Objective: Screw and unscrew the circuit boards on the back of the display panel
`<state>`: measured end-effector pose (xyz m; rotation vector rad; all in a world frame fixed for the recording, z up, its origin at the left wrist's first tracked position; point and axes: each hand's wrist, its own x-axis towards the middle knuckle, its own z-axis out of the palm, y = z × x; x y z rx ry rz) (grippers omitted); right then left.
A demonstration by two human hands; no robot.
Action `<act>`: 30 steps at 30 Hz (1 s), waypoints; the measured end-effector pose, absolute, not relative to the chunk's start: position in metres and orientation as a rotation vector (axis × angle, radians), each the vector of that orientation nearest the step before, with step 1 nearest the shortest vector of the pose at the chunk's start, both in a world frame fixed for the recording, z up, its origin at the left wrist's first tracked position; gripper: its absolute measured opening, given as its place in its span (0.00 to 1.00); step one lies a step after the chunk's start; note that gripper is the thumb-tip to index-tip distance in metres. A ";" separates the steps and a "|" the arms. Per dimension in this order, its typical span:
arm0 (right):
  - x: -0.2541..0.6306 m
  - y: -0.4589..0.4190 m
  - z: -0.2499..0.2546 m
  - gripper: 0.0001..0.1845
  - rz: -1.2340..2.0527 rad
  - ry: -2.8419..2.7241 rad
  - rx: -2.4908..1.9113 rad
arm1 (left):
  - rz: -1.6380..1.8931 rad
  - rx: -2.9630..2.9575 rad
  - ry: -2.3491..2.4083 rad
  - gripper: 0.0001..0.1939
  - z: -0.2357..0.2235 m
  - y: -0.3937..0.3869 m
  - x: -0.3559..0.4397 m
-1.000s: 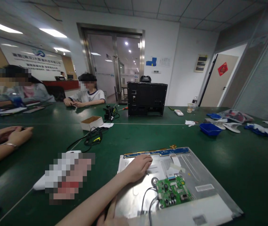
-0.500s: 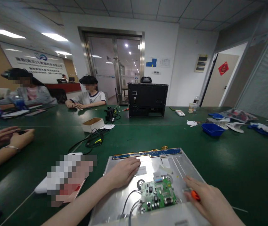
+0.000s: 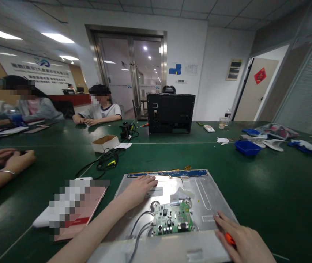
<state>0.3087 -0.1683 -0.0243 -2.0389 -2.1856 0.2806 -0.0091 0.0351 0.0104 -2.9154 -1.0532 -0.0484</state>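
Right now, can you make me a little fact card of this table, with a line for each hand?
Left hand: resting on the flat silver metal panel
Right hand: holding something orange, mostly hidden
On panel: green circuit board, long thin blue circuit strip
Behind panel: boxy black plastic case
Farther right: shallow blue tray

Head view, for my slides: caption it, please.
Left hand on a metal panel with green board; right hand holding something orange.
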 end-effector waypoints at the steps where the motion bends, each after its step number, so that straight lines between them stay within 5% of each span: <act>1: 0.308 -0.167 -0.022 0.25 0.262 -2.198 -2.034 | -0.070 -2.934 -1.092 0.28 0.012 0.034 -0.008; 8: 0.292 -0.121 0.016 0.20 0.392 -2.136 -1.988 | -0.225 -3.095 -1.222 0.12 0.023 0.023 -0.011; 13: 0.280 -0.073 0.039 0.42 0.680 -2.336 -1.822 | -0.335 -3.273 -1.262 0.13 0.026 0.016 -0.019; 24: 0.282 -0.038 0.029 0.11 0.788 -2.526 -1.593 | -0.203 -3.309 -1.331 0.09 0.027 0.014 -0.026; 30: 0.290 -0.046 0.028 0.10 0.802 -2.508 -1.523 | -0.233 -3.195 -1.364 0.08 0.026 0.010 -0.017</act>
